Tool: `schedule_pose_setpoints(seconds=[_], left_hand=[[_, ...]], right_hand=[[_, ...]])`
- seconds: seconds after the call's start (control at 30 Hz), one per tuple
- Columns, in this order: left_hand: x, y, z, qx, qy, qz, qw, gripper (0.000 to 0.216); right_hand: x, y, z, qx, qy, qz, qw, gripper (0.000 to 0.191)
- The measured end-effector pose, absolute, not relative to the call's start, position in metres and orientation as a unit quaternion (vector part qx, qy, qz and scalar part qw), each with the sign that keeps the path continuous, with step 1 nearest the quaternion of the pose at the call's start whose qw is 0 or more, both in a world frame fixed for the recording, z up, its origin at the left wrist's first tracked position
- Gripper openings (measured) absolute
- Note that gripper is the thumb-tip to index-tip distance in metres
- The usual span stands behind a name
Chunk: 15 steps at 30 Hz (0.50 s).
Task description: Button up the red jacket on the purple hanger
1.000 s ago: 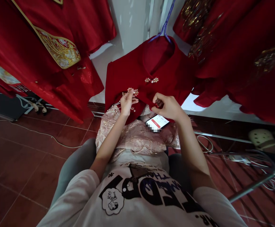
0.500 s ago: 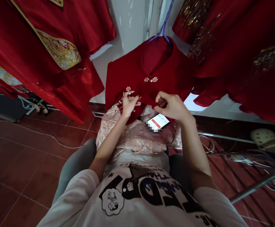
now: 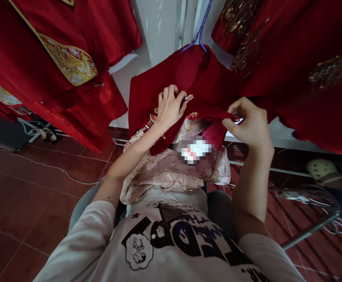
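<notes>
Two bare hands hold up the front of a short red velvet jacket [image 3: 153, 88].
The left hand [image 3: 168, 106] has its fingers clenched on the cloth just beside a pearl flower clasp [image 3: 189, 96]; the right hand [image 3: 249, 124] pinches the jacket's lower edge between thumb and fingers. The jacket hangs on a blue wire hanger [image 3: 199, 33], between other red embroidered garments [image 3: 56, 47]. Below it, pale pink brocade cloth [image 3: 165, 174] lies on the person's lap, with a phone [image 3: 195, 149] on top.

Head-worn view, forward and down
</notes>
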State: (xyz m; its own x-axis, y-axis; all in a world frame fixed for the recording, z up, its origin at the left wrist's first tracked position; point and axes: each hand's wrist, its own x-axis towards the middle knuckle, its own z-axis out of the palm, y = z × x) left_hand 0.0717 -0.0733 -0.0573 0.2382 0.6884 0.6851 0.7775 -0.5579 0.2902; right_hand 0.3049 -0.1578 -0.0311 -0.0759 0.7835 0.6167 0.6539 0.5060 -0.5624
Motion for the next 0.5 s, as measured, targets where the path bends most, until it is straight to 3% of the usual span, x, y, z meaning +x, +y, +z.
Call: schedule_pose_setpoints(seconds=[0.27,0.5], left_hand=[[0.066,-0.06,-0.038,-0.853,-0.405,-0.314,0.097,0.022],[0.058,-0.061,-0.022,-0.892,-0.358,-0.265,0.082,0.021]], right_hand=[[0.331,-0.157,-0.033,-0.545,-0.667,0.058,0.506,0.017],[0.331,-0.16,-0.03,-0.517,-0.682,0.184,0.484,0.024]])
